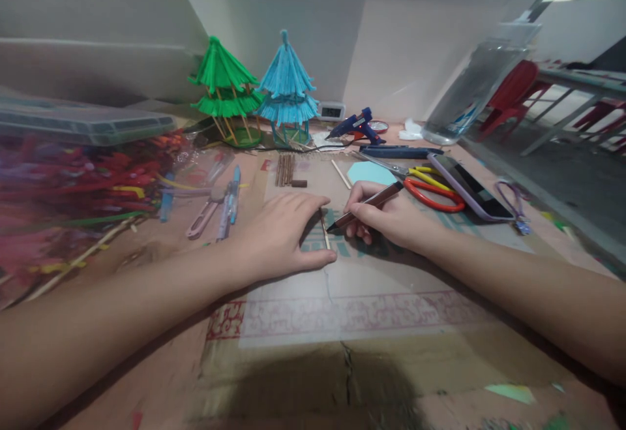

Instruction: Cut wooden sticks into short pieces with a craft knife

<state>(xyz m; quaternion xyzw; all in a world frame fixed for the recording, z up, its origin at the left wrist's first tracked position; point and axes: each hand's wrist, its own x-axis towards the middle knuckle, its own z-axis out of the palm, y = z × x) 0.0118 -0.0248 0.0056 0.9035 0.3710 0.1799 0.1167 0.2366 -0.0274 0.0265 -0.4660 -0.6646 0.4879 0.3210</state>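
My left hand point(288, 231) pinches a short thin stick point(325, 231) upright on the sheet between thumb and forefinger, one at each end. The stick's far part looks brown and its near part pale. In my right hand point(384, 215) is a brown marker point(369, 206), its dark tip at the stick's right side. Several brown sticks point(285, 170) lie side by side behind my left hand, with a brown marker cap point(299, 183) beside them. A pale stick point(341, 174) lies near a light blue hexagon point(369, 173).
Green point(222, 91) and blue point(287, 91) paper towers stand at the back, by a glue gun point(359, 124). Scissors point(433, 188) and a phone point(469, 188) lie right; a clear bottle point(482, 84) stands behind. Colourful craft materials point(88, 188) fill the left.
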